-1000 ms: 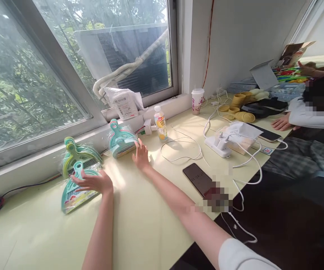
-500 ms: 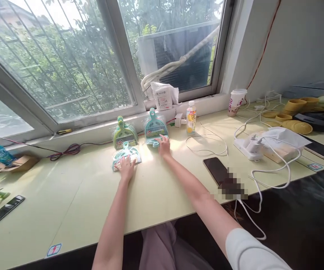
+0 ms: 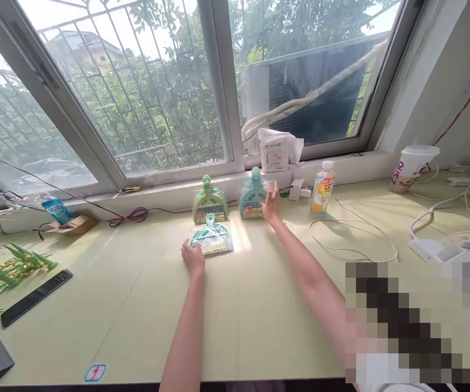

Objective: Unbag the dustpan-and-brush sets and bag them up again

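Note:
A white-and-teal mini dustpan and brush set [image 3: 214,242] in clear wrap lies on the table. My left hand [image 3: 194,256] closes around its left edge, with the fingertips partly hidden. Behind it, a green-and-yellow dustpan set [image 3: 209,207] leans upright against the sill. To the right of that, a teal dustpan set [image 3: 253,201] also stands against the sill. Beside the teal one's right edge is my right hand [image 3: 272,206], its fingers spread and raised. Whether it touches the wrap I cannot tell.
A juice bottle [image 3: 323,188], a white plug [image 3: 299,189] and a loose cable [image 3: 353,220] are right of my right hand. Farther right stands a paper cup [image 3: 412,169]. A tissue pack [image 3: 274,152] rests on the sill. On the left lie a black strip [image 3: 36,298] and green plants [image 3: 14,267].
My left hand has shifted from the front of the near dustpan set to its left edge. My right hand's fingers have lifted and spread beside the teal set. The view has turned left.

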{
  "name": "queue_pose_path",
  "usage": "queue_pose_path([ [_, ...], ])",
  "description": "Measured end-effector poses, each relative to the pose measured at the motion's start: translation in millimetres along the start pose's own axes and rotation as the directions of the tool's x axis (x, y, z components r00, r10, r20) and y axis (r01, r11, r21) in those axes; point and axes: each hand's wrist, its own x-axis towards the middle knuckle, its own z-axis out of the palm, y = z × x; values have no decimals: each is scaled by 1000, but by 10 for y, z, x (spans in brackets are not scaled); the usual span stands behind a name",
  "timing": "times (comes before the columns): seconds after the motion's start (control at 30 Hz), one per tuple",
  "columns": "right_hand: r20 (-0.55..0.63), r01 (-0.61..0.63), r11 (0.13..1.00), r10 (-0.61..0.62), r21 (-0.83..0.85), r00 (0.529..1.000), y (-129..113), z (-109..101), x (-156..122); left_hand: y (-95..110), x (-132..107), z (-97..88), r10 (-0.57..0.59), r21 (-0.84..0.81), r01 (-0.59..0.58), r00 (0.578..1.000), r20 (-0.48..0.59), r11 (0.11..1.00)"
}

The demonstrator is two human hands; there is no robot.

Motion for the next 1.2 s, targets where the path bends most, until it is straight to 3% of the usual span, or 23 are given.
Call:
queue_pose_path([
  [0.13,140,127,985,-110,-119,984,99,-30,-296,-13,14,-3,15,5,-15,999,41,1000],
  [0.3,266,205,972,-169,-117,949,105,-102,-457,-2,8,-12,23,69,-28,997,76,997],
  [0.5,428,404,914,-350,-40,834,127,-129,-490,25,-20,-30,27,69,-33,996,91,997],
  [0.77,349,268,954,-208,-134,914,118,57,-262,18,3,-48,16,36,-19,997,81,999],
  [1.0,341,231,945,-143,-233,929,41,254,-44,-25,74,-27,15,32,-17,996,83,999],
  [1.2,294,168,948,-85,-270,952,4,403,-24,-33,78,-19,12,15,-14,997,80,1000],
])
